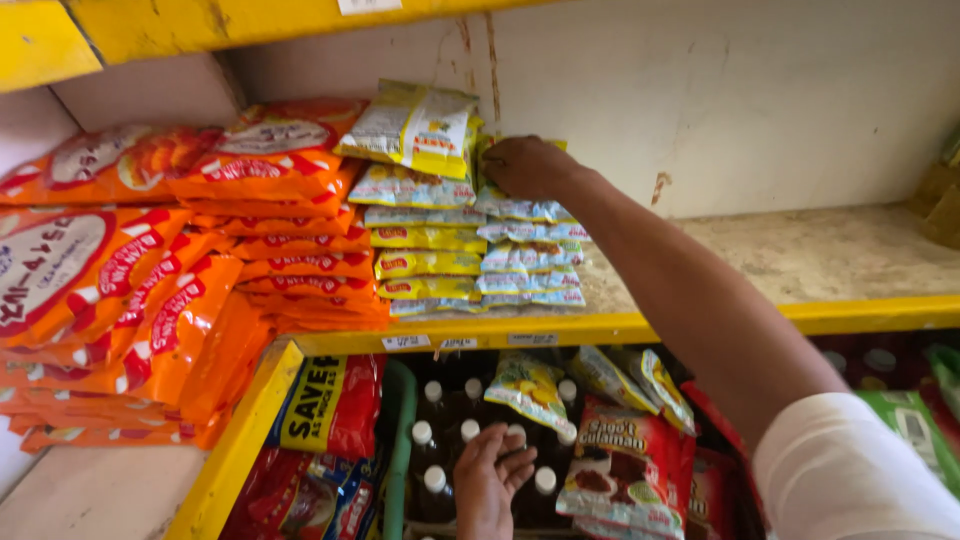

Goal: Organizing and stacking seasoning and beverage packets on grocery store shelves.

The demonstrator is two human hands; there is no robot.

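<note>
My right hand [525, 165] reaches up from the lower right, white sleeve at the elbow. Its fingers curl over the top yellow packet [553, 146] of the right-hand stack of yellow and blue packets [530, 260] on the shelf. A second stack of the same packets [425, 240] stands just to the left, with a loose tilted packet [415, 125] on top. Lower down, my left hand [490, 480] rests with its fingers apart on the white caps of dark bottles [440, 440], close below a small yellow snack bag [530, 390].
Tall piles of orange packets [290, 210] fill the shelf's left side, more of them [100, 290] further left. The yellow shelf edge [700, 320] runs across the front; bare shelf board [800, 255] lies to the right. Red and green bags [625, 465] crowd the lower shelf.
</note>
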